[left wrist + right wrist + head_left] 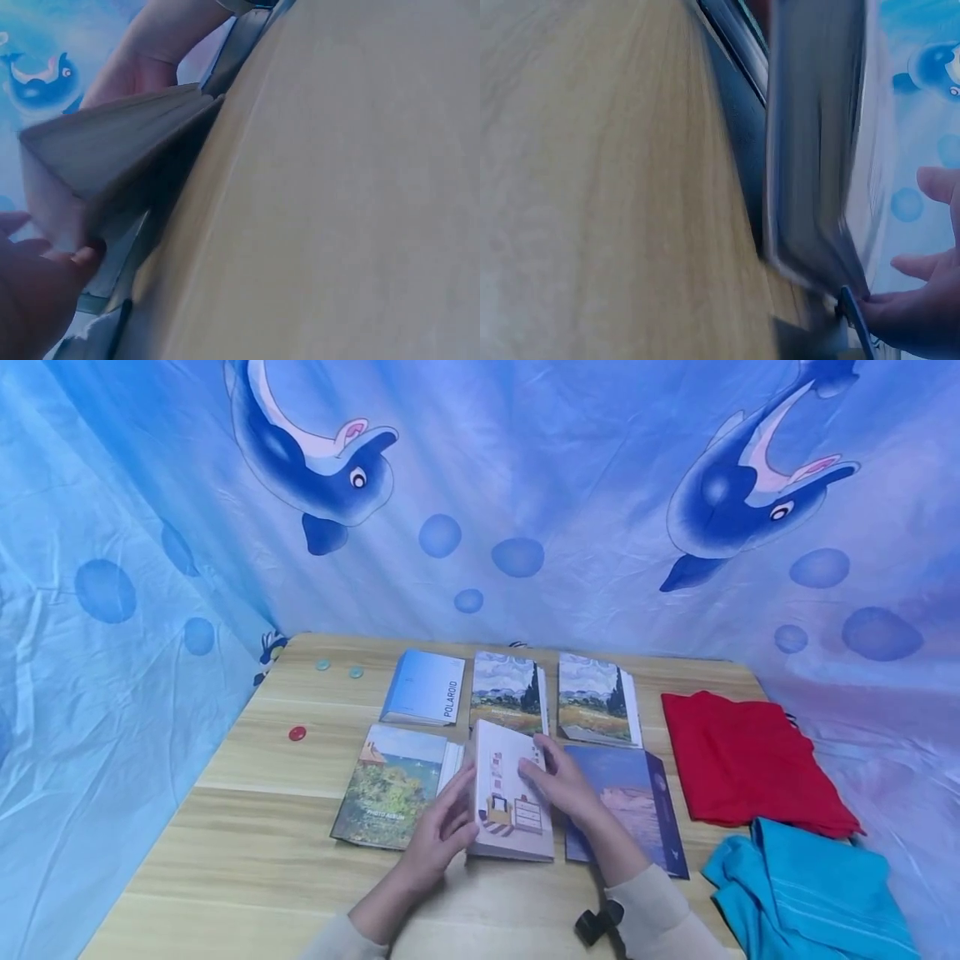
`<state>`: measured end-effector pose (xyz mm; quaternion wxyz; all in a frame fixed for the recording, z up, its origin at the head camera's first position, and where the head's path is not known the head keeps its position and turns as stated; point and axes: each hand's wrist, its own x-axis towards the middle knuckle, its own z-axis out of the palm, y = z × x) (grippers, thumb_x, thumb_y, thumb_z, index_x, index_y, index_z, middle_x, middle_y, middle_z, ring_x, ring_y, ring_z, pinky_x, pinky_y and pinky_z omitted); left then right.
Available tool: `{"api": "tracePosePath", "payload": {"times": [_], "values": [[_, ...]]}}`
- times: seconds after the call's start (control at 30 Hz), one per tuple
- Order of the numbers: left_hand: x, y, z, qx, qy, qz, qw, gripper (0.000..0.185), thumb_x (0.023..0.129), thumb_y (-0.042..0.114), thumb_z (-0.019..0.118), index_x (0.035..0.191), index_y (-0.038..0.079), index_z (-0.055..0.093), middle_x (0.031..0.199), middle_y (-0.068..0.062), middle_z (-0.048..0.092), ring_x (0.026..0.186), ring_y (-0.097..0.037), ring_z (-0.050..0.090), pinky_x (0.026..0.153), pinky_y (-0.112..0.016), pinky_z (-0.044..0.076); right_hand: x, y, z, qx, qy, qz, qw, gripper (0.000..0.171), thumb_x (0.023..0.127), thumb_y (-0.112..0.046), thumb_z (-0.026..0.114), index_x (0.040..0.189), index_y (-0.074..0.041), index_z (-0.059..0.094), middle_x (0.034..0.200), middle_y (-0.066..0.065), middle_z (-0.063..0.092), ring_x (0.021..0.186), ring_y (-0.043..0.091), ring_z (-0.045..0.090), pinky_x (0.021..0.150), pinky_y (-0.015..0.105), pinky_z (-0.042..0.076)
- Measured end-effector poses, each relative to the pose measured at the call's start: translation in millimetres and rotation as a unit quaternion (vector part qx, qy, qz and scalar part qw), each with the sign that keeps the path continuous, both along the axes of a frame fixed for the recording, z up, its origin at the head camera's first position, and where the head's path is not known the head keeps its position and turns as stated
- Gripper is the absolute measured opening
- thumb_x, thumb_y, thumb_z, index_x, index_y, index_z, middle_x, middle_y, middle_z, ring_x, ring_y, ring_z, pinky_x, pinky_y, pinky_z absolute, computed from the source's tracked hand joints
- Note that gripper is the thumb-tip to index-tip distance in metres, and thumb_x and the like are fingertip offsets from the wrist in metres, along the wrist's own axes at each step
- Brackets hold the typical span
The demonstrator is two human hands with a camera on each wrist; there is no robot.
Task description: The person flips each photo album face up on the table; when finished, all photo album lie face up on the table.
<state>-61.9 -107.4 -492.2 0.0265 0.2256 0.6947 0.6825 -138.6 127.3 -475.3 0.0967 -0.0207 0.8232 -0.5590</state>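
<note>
A thick photo album (504,777) with a pale cover, printed with a desk and drawers, is held between both hands, tilted above the table. My left hand (437,837) grips its left side; in the left wrist view fingertips (86,255) meet the album's corner. My right hand (564,783) holds the right edge, its thumb over the cover; the right wrist view is blurred. Left of it lies an album with a garden-and-sea cover (390,797). A purple-blue album (626,802) with a cliff picture lies on the right, partly behind the right forearm.
Behind stand a blue Polaroid album (423,685) and two albums with matching landscape covers, one left (504,689) and one right (592,693). Two teal buttons and a red button (297,733) lie at left. A red cloth (750,760) and a teal cloth (817,885) lie at right.
</note>
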Motion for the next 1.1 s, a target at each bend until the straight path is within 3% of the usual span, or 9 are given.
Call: {"api": "tracePosePath", "payload": {"times": [0.07, 0.2, 0.37, 0.5, 0.73, 0.87, 0.97, 1.1], "values": [[-0.3, 2, -3.8, -0.002, -0.007, -0.002, 1.0000, 0.065, 0.101, 0.007, 0.053, 0.158, -0.003, 0.024, 0.165, -0.023, 0.017, 0.145, -0.046, 0.030, 0.115, -0.029, 0.033, 2.1, 1, 0.2, 0.028, 0.004, -0.007, 1.000, 0.074, 0.098, -0.034, 0.067, 0.156, -0.003, 0.034, 0.159, 0.024, 0.033, 0.147, 0.042, 0.029, 0.121, 0.054, 0.022], [-1.3, 5, -4.9, -0.035, -0.052, 0.026, 0.9977, 0.064, 0.104, 0.012, 0.051, 0.157, -0.008, 0.020, 0.163, -0.026, 0.019, 0.148, -0.041, 0.025, 0.116, -0.024, 0.024, 7.6, 0, 1.8, 0.072, 0.014, -0.007, 0.997, 0.077, 0.096, -0.041, 0.067, 0.156, -0.003, 0.035, 0.160, 0.024, 0.032, 0.147, 0.044, 0.028, 0.121, 0.058, 0.021], [-3.9, 10, 1.5, -0.041, -0.105, 0.056, 0.9921, 0.073, 0.103, 0.018, 0.057, 0.158, -0.008, 0.015, 0.164, -0.025, 0.016, 0.150, -0.038, 0.021, 0.118, -0.033, 0.021, 13.9, -3, 6.2, 0.097, 0.027, -0.002, 0.995, 0.080, 0.094, -0.044, 0.068, 0.155, -0.002, 0.036, 0.159, 0.026, 0.032, 0.146, 0.047, 0.029, 0.119, 0.062, 0.021], [-6.5, 10, 8.3, -0.069, -0.117, 0.070, 0.9883, 0.079, 0.101, 0.020, 0.061, 0.159, -0.005, 0.014, 0.165, -0.022, 0.018, 0.151, -0.035, 0.021, 0.120, -0.040, 0.019, 16.1, -5, 9.3, 0.106, 0.027, 0.006, 0.994, 0.083, 0.093, -0.046, 0.069, 0.156, -0.002, 0.036, 0.159, 0.025, 0.034, 0.146, 0.047, 0.029, 0.119, 0.063, 0.021], [-6.8, 3, 18.7, -0.180, -0.102, 0.092, 0.9741, 0.087, 0.098, 0.036, 0.065, 0.159, -0.002, 0.017, 0.166, -0.020, 0.017, 0.152, -0.036, 0.018, 0.122, -0.050, 0.015, 16.7, -3, 8.0, 0.100, 0.025, 0.029, 0.994, 0.082, 0.093, -0.047, 0.069, 0.155, -0.001, 0.038, 0.157, 0.026, 0.036, 0.145, 0.046, 0.032, 0.118, 0.062, 0.024], [-9.6, 5, 30.2, -0.234, -0.062, 0.103, 0.9647, 0.090, 0.096, 0.042, 0.067, 0.161, 0.003, 0.017, 0.167, -0.016, 0.013, 0.153, -0.034, 0.015, 0.122, -0.053, 0.015, 14.6, 7, 11.1, 0.084, 0.040, 0.033, 0.995, 0.078, 0.095, -0.043, 0.068, 0.155, -0.003, 0.037, 0.156, 0.027, 0.038, 0.142, 0.049, 0.036, 0.114, 0.063, 0.031], [-14.8, 11, 38.1, -0.244, -0.025, 0.113, 0.9628, 0.093, 0.095, 0.043, 0.069, 0.162, 0.006, 0.016, 0.168, -0.012, 0.012, 0.153, -0.031, 0.015, 0.122, -0.053, 0.015, 10.9, 20, 17.4, 0.056, 0.065, 0.024, 0.996, 0.072, 0.098, -0.036, 0.067, 0.154, -0.003, 0.037, 0.155, 0.026, 0.038, 0.141, 0.048, 0.038, 0.113, 0.061, 0.034], [-20.9, 26, 42.3, -0.238, 0.008, 0.103, 0.9658, 0.096, 0.095, 0.045, 0.068, 0.163, 0.007, 0.012, 0.168, -0.012, 0.012, 0.154, -0.027, 0.015, 0.123, -0.049, 0.016, 6.7, 41, 29.4, 0.010, 0.098, -0.004, 0.995, 0.067, 0.100, -0.028, 0.065, 0.154, -0.001, 0.036, 0.157, 0.024, 0.038, 0.144, 0.043, 0.035, 0.117, 0.055, 0.031]]}}
